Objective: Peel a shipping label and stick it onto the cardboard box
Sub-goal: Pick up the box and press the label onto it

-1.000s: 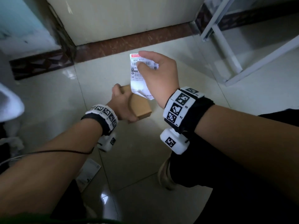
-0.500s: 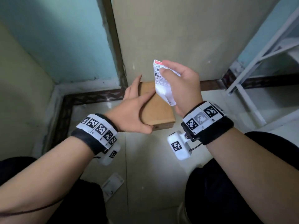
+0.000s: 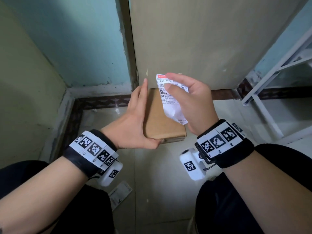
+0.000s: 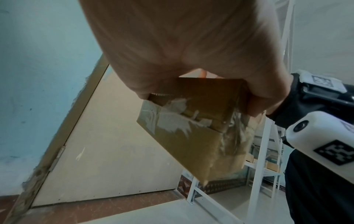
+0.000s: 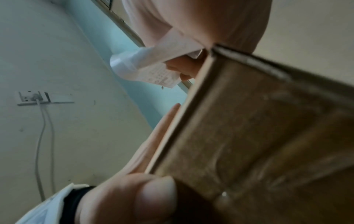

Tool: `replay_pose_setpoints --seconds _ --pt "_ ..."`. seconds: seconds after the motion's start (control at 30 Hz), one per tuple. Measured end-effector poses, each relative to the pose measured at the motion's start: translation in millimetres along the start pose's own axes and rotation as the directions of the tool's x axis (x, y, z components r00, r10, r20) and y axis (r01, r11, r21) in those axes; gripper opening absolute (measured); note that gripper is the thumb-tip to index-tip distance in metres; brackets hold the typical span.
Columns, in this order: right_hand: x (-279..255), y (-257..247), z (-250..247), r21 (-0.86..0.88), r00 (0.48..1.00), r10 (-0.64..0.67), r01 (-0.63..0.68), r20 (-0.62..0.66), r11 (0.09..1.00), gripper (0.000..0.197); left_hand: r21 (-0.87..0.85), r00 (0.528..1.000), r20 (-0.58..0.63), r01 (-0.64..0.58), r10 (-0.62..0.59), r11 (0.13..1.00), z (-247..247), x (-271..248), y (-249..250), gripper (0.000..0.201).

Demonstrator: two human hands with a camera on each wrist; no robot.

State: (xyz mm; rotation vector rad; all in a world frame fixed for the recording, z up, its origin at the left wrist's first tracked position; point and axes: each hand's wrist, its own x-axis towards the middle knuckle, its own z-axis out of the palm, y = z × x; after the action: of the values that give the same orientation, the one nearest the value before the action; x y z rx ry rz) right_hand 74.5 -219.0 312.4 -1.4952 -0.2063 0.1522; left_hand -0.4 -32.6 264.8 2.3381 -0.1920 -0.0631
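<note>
1. Head view: I am looking down at both of my hands, raised above a glossy tiled floor (image 3: 152, 191). My left hand (image 3: 133, 125) holds the cardboard box (image 3: 162, 122) in the air, thumb hooked under its near edge and fingers lying straight along its left side. My right hand (image 3: 189, 102) pinches the shipping label (image 3: 170, 98) between thumb and forefinger near its printed top, just over the box's upper face. The label hangs creased and is not yet stuck flat. I judge the peeling done, since a strip that looks like spent backing paper (image 3: 120, 194) lies on the floor between my knees. Placing and smoothing the label remain.

2. Left wrist view: my left hand (image 4: 191, 53) fills the upper frame, gripping the box (image 4: 199, 136) by its end. Old torn tape residue whitens the underside. The label is not visible here.

3. Right wrist view: the box (image 5: 258, 136) looms close and blurred, my left thumb at its corner. The label (image 5: 153, 65) curls from my right fingers (image 5: 184, 68) above it.

4. The room: a pale door (image 3: 202, 39) straight ahead, teal and cream walls, a patterned brown skirting, a white metal rack (image 3: 276, 78) on the right, and a wall socket (image 5: 34, 97) with a cable.
</note>
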Motion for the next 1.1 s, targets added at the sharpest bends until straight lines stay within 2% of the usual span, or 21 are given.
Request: replay_pose_setpoints --seconds 0.17,0.33,0.47,0.57,0.73,0.87,0.97,1.1 --pt "2.7 -4.8 -1.9 0.002 1.000 -0.026 0.026 0.010 1.000 0.026 -0.086 0.996 -0.006 -0.085 0.085 0.993 -2.4 2.1 0.0 0.165" --pt "7.1 -8.3 -4.2 0.048 0.999 -0.039 0.041 -0.035 0.998 0.027 -0.110 0.997 -0.046 -0.073 0.068 0.991 -2.2 3.8 -0.6 0.169" --pt "18.6 -5.6 -10.3 0.076 0.994 0.083 -0.077 -0.073 0.994 0.029 -0.163 0.990 -0.135 -0.067 0.045 0.984 -3.1 9.7 -0.1 0.168" --pt "22.5 -4.6 -12.2 0.161 0.983 0.172 -0.159 -0.070 0.974 0.029 -0.215 0.986 -0.162 -0.084 0.049 0.973 -3.2 13.6 0.9 0.165" --pt "22.7 -6.2 -7.8 0.278 0.975 0.210 -0.183 -0.073 0.943 0.022 -0.307 0.986 -0.159 -0.092 0.044 0.947 1.5 16.0 -1.0 0.166" --pt "22.3 -10.9 -11.1 0.261 0.975 0.206 -0.178 -0.083 0.949 0.021 -0.342 0.970 -0.219 -0.179 0.107 0.923 5.3 12.4 4.9 0.159" --pt "22.2 -11.6 -14.7 0.237 0.974 0.203 -0.174 -0.104 0.956 0.026 -0.399 0.958 -0.284 -0.161 0.045 0.903 14.4 10.5 7.3 0.162" --pt "19.0 -14.4 -19.1 0.223 0.971 0.212 -0.184 -0.109 0.957 0.028 -0.513 0.955 -0.295 -0.122 -0.041 0.850 33.4 4.5 15.1 0.146"
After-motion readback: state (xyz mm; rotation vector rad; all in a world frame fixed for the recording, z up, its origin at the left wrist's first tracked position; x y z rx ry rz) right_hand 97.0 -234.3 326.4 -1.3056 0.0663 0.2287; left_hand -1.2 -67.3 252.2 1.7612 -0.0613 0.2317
